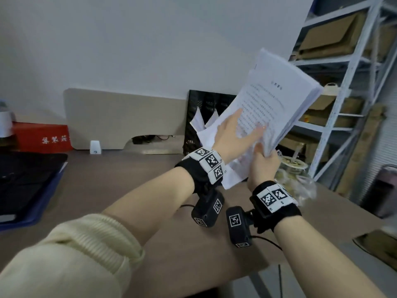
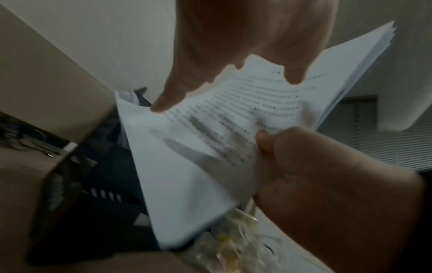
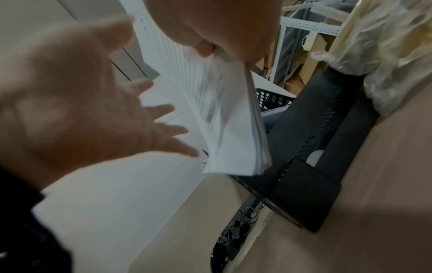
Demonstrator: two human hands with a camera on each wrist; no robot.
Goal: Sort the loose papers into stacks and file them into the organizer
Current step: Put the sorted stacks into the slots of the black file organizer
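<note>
1. Right hand (image 1: 263, 166): lower centre-right of the head view, fingers and thumb curled round the bottom edge of a thick stack of papers (image 1: 277, 100). In the right wrist view the thumb pinches the stack from the top of the frame.
2. Stack of papers: held in the air, tilted, running from frame centre up towards the upper right of the head view. Top sheet carries printed text, too blurred to read. Sheet edges fan slightly at the far end.
3. Left hand (image 1: 234, 134): fingers straight and spread, laid flat against the printed face of the stack. It grips nothing. The left wrist view shows the fingertips (image 2: 294, 77) over the top sheet; contact cannot be confirmed from that view.
4. Organizer (image 1: 206, 117): black mesh, upright at the back of the desk (image 1: 120, 181), centre of the head view, directly behind the held stack. Several white sheets (image 1: 198, 122) stand in its compartments; which compartment cannot be told.
5. More white sheets (image 1: 233, 173) show below the stack and behind the left wrist; whether they lie on the desk cannot be told.
6. Left of frame: a red box (image 1: 43, 137) and a dark folder (image 1: 25, 181) on the desk.
7. Right of frame: a white metal shelf (image 1: 348, 78) holding cardboard; a clear plastic bag (image 1: 303, 186) on the desk just beside the right wrist.
8. Both wrists wear black bands with black-and-white markers.
</note>
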